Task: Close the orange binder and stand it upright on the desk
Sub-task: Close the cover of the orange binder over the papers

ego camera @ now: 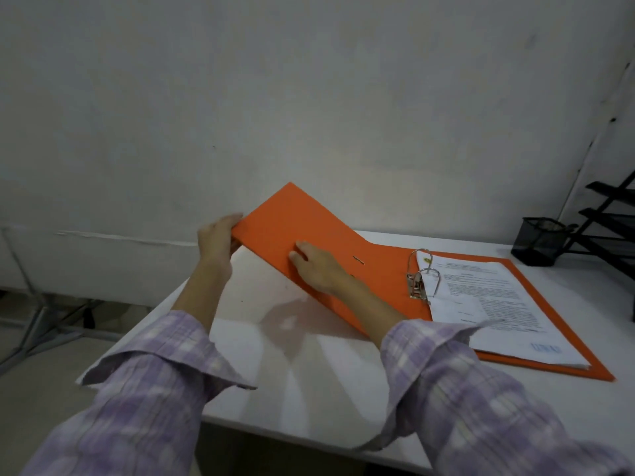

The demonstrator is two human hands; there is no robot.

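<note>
While the left hand [216, 237] grips the orange binder's [385, 269] raised cover edge, the right hand [318, 267] presses flat on it.

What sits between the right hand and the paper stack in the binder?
In the head view, the metal ring clip stands between the right hand and the papers, on the binder's orange inside.
</note>
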